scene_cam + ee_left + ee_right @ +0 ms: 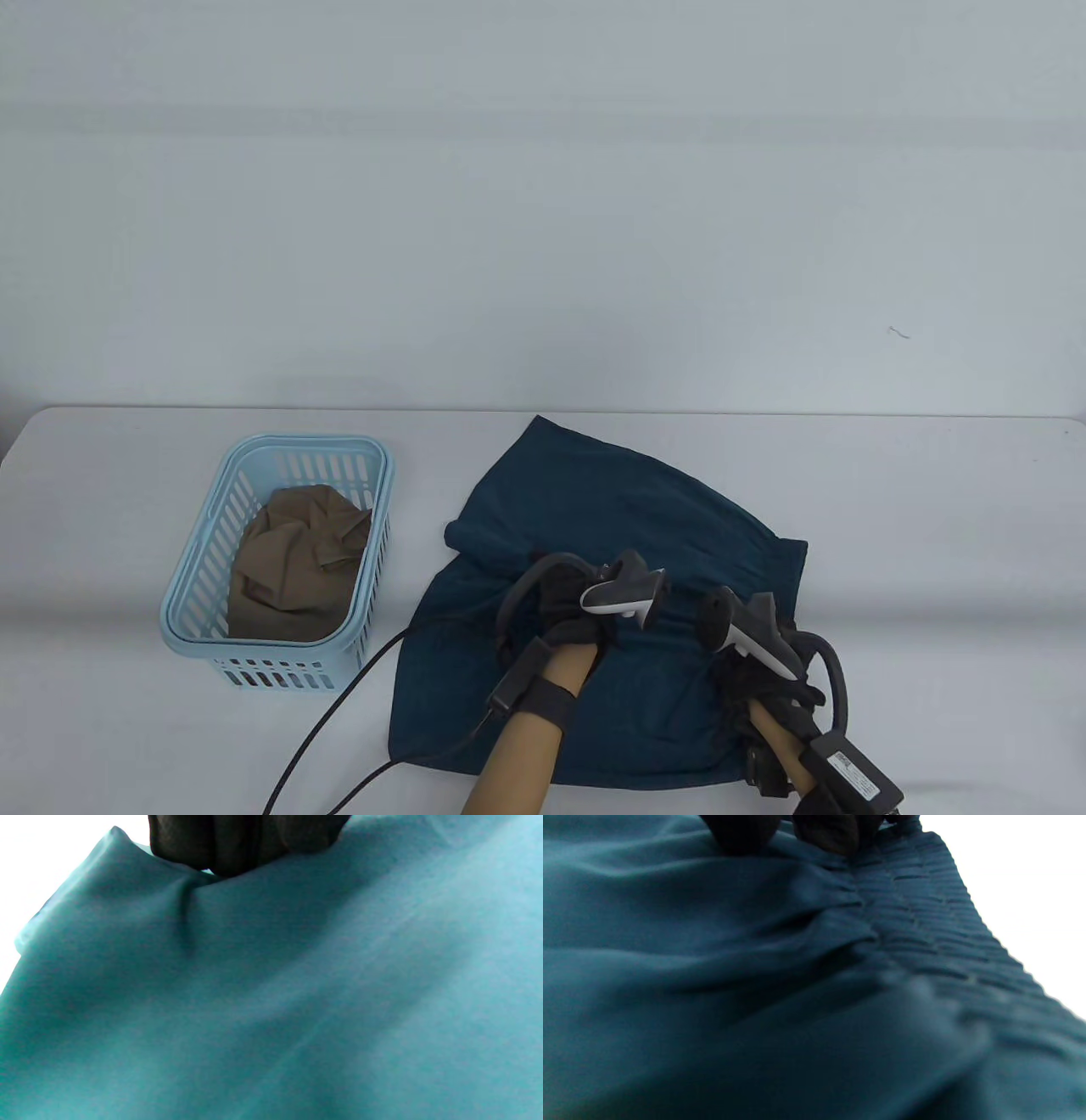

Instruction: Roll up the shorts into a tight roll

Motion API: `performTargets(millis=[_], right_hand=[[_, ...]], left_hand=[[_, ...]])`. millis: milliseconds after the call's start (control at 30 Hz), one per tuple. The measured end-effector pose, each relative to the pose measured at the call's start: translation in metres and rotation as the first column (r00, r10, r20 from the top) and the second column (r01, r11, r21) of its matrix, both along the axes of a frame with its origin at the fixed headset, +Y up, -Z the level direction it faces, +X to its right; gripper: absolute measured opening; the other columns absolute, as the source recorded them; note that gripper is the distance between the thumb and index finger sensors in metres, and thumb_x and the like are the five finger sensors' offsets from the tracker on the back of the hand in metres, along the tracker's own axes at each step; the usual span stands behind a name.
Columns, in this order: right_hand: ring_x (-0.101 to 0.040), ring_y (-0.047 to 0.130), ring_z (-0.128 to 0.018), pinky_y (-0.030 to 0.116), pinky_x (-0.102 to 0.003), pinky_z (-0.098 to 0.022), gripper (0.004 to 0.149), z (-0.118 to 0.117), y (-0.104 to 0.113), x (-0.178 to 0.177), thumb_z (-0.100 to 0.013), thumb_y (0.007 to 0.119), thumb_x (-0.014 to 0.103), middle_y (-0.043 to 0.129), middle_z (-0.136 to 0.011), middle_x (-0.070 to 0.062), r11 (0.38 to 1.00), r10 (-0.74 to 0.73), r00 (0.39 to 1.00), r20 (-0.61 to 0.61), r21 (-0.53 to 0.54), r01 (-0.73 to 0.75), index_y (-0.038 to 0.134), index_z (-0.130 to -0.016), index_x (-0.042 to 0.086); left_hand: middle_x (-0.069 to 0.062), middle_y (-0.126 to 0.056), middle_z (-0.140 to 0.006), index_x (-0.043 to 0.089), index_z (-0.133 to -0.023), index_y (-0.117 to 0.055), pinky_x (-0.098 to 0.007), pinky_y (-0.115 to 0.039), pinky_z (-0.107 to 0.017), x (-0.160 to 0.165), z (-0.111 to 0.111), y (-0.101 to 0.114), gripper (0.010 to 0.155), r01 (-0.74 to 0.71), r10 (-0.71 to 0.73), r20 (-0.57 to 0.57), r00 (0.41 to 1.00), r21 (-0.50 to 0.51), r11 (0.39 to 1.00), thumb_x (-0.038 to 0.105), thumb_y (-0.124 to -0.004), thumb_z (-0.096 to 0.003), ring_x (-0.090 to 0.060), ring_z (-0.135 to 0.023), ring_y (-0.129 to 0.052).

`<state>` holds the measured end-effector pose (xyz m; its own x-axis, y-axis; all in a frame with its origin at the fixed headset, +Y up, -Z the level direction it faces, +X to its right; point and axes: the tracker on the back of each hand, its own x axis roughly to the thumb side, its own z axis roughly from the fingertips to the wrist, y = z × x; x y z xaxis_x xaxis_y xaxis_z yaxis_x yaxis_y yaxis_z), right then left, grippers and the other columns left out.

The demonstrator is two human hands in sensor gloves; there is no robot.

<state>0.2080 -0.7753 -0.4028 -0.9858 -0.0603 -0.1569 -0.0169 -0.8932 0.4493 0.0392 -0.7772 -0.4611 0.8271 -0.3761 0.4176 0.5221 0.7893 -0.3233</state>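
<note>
Shorts (594, 509): dark teal, spread loose on the table (933, 526), a little right of centre near the front edge. One corner points to 12 o'clock, and the gathered waistband (925, 912) lies at the 3 o'clock side. Nothing is rolled yet.

Left hand (564, 607): it lies on the middle of the cloth. In the left wrist view the dark fingertips (237, 844) press into the cloth at a small crease. I cannot tell if they pinch it or only press it.

Right hand (755, 671): it lies on the cloth at the 4 o'clock part, close to the waistband. The fingertips (831, 832) touch the gathers, but a real grip is not visible, so I cannot tell this either.

Handling: I judge the cloth thin, light and very soft. It wrinkles easily and will probably slide on the smooth table. The elastic band is the thicker, firmer part.

Where to hold: probably best at the waistband edge with both hands well apart, so that the first turn is straight and tight.

Basket (254, 586): light blue, at 9 o'clock from the shorts and well apart, with a brown garment (297, 560) inside.
</note>
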Motion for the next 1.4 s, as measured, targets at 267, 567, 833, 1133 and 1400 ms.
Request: performTargets(millis=[267,567,833,1133,1400], right_hand=[[-0.041,0.029,-0.107,0.029,-0.069,-0.072,0.052,-0.025,0.0,0.01,-0.055,0.059,0.034,0.031,-0.115,-0.012,0.997,-0.077,0.995,0.063,0.016,0.076,0.055,-0.1,0.009],[-0.039,0.029,-0.107,0.03,-0.07,-0.072,0.051,-0.048,-0.001,0.018,-0.054,0.059,0.034,0.03,-0.115,-0.01,0.992,-0.122,0.991,0.053,0.043,0.12,0.055,-0.099,0.01],[-0.037,0.025,-0.107,0.028,-0.07,-0.071,0.05,-0.057,-0.002,0.032,-0.054,0.059,0.033,0.027,-0.114,-0.008,0.963,-0.267,0.962,0.065,0.044,0.264,0.055,-0.099,0.011],[-0.036,0.026,-0.108,0.026,-0.07,-0.071,0.054,-0.04,0.011,0.06,-0.054,0.059,0.031,0.027,-0.115,-0.008,0.93,-0.327,0.944,-0.043,0.164,0.329,0.049,-0.104,0.013],[-0.036,0.022,-0.108,0.026,-0.07,-0.071,0.056,0.01,0.031,0.083,-0.054,0.061,0.03,0.024,-0.116,-0.008,0.961,-0.222,0.96,-0.168,0.127,0.245,0.045,-0.105,0.014]], left_hand=[[-0.02,-0.068,-0.104,0.007,-0.093,-0.066,-0.071,-0.045,-0.07,-0.008,-0.004,0.0,0.042,-0.073,0.073,-0.029,0.997,-0.015,0.997,0.025,-0.064,-0.0548,-0.048,-0.098,-0.068],[-0.022,-0.067,-0.104,0.006,-0.094,-0.064,-0.071,-0.044,-0.07,-0.013,-0.008,-0.001,0.043,-0.112,0.112,-0.041,0.993,0.011,0.994,0.024,-0.063,-0.0548,-0.049,-0.098,-0.067],[-0.023,-0.064,-0.105,0.005,-0.095,-0.062,-0.07,-0.045,-0.07,-0.015,-0.008,-0.004,0.045,-0.121,0.121,-0.027,0.992,0.021,0.992,0.023,-0.063,-0.0542,-0.05,-0.098,-0.066],[-0.023,-0.052,-0.111,0.007,-0.102,-0.053,-0.069,-0.041,-0.07,-0.046,0.008,0.025,0.053,-0.302,0.302,-0.021,0.953,0.024,0.953,0.025,-0.063,-0.0535,-0.05,-0.102,-0.057],[-0.025,-0.05,-0.112,0.007,-0.104,-0.05,-0.07,-0.04,-0.069,-0.101,0.088,0.062,0.058,-0.348,0.345,0.129,0.93,0.001,0.937,0.029,-0.065,-0.0534,-0.052,-0.102,-0.056]])
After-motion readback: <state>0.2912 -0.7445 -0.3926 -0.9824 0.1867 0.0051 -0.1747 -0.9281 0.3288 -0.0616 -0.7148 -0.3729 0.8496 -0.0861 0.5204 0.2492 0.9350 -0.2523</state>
